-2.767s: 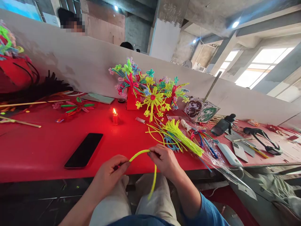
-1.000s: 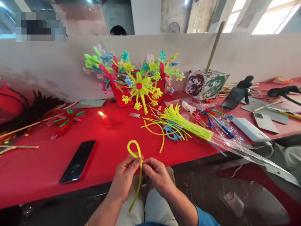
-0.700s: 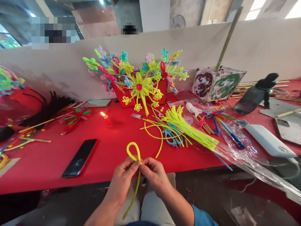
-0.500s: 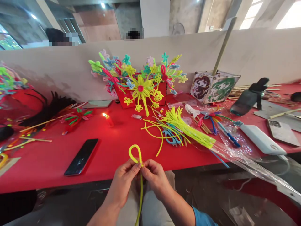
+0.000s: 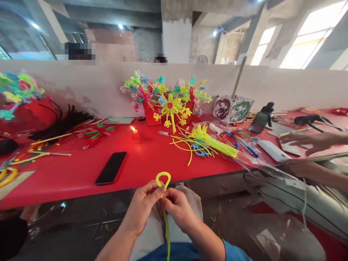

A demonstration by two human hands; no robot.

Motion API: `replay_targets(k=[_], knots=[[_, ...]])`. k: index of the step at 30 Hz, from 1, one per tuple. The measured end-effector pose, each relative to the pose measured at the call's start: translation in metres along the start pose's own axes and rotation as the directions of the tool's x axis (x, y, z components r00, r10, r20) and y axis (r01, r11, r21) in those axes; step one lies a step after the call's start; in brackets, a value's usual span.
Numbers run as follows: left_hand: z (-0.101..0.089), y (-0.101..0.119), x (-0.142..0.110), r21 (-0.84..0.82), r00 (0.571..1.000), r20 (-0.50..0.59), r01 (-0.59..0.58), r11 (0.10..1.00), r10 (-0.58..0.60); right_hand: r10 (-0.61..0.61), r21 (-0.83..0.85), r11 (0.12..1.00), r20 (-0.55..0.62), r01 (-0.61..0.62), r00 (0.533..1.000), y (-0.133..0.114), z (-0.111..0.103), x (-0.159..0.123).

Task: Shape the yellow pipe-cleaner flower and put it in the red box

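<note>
Between my two hands is a yellow pipe cleaner (image 5: 168, 232), bent into a rounded loop at its top, with a long tail hanging down over my lap. My left hand (image 5: 146, 203) pinches the base of the loop between thumb and fingers. Close against it, my right hand (image 5: 178, 206) is closed on the same spot, where the strand crosses; the fingertips partly hide the crossing. Beyond my hands on the red table lie a bundle of yellow pipe cleaners (image 5: 217, 142) and blue-handled scissors (image 5: 199, 149), partly covered by loose strands.
A lit red candle (image 5: 136, 135) burns left of centre, behind a black phone (image 5: 111, 168). Pipe-cleaner flowers (image 5: 170, 105) fill a red box at the back. A co-worker's hand (image 5: 304, 139) reaches over the table at right, near a white power bank (image 5: 273, 150) and dark bottle (image 5: 259, 121).
The view has tilted up and shifted. The loop looks smaller and rounder in my pinched fingers. A co-worker's arms have come in at the right, and the phone beside the power bank is no longer visible.
</note>
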State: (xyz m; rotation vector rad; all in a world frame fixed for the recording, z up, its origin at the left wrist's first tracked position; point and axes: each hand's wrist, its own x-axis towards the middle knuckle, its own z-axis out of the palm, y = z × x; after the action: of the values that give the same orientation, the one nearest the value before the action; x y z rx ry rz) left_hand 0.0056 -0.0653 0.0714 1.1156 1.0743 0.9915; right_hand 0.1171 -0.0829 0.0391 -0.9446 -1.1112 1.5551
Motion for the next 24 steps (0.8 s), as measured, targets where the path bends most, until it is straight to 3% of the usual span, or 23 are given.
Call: replay_targets(k=[4, 9, 13, 17, 21, 24], knots=[[-0.004, 0.005, -0.013, 0.016, 1.0, -0.028, -0.012, 1.0, 0.012, -0.038, -0.242, 0.969, 0.03, 0.044, 0.999, -0.007, -0.001, -0.004], [-0.008, 0.008, -0.018, 0.155, 1.0, 0.003, -0.015, 0.988, 0.015, -0.254, -0.397, 0.887, 0.008, 0.236, 0.967, -0.038, -0.022, 0.001], [-0.002, 0.002, -0.019, 0.212, 0.996, 0.07, 0.039, 0.977, -0.054, -0.249, -0.505, 0.833, 0.023, 0.227, 0.968, -0.059, -0.028, 0.005], [0.005, -0.005, -0.016, 0.171, 0.986, 0.087, 0.129, 0.977, -0.145, -0.219, -0.412, 0.89, -0.013, 0.194, 0.976, -0.056, -0.03, 0.008], [0.008, -0.009, -0.01, 0.133, 0.985, 0.114, 0.113, 0.985, -0.129, -0.171, -0.276, 0.949, -0.051, 0.151, 0.984, -0.044, -0.034, 0.013], [0.008, -0.011, -0.007, 0.194, 0.982, 0.142, 0.098, 0.976, -0.127, -0.137, -0.18, 0.976, -0.084, 0.12, 0.987, -0.038, -0.037, 0.016]])
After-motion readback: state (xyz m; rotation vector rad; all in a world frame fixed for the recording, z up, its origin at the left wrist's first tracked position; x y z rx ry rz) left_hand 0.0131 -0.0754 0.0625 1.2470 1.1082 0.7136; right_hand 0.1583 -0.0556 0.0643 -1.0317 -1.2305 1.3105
